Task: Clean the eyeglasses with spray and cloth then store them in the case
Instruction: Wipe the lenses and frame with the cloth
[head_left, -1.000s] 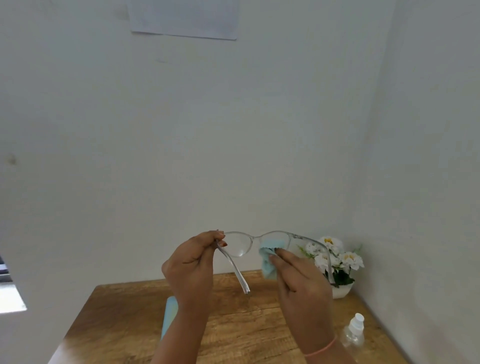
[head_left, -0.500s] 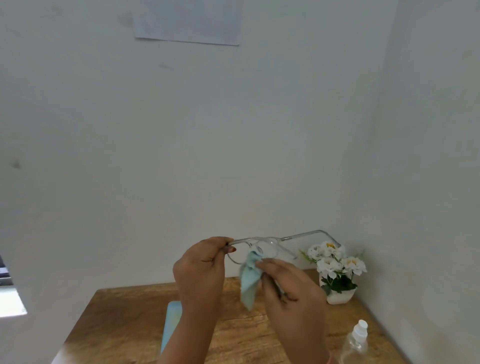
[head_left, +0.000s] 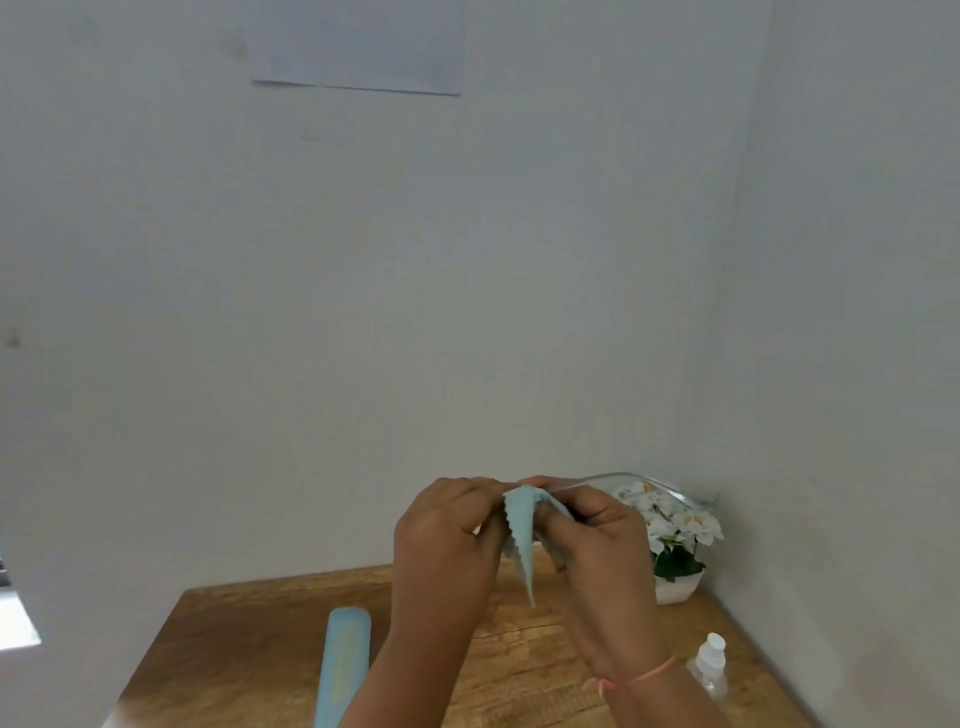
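Wiping step. Both hands are raised above the desk (head_left: 249, 639), close together, knuckles toward me. My left hand (head_left: 447, 530) has its fingers curled and pinches one end of the eyeglasses (head_left: 623, 477); the exact contact is hidden behind the knuckles. My right hand (head_left: 597, 540) pinches the light-blue cloth (head_left: 522, 540), folded over what I judge is a lens, with a zigzag-edged corner hanging down between the hands. Of the clear frame only one temple arm shows, arcing right over the white flowers (head_left: 675, 535) in the corner. The lenses are covered, so I can't tell how clean they are.

The blue case (head_left: 343, 670) lies on the desk down left, well apart from the hands, and looks closed. The spray bottle (head_left: 709, 665) stands upright at the right edge, untouched.

Task roughly midway: cleaning not finished, storing not begun. Next move, my guess: rub the pinched lens both sides, slide the cloth to the other lens, left hand holding the frame steady. Light pressure, the thin frame could flex. Then fold the temples and open the case.
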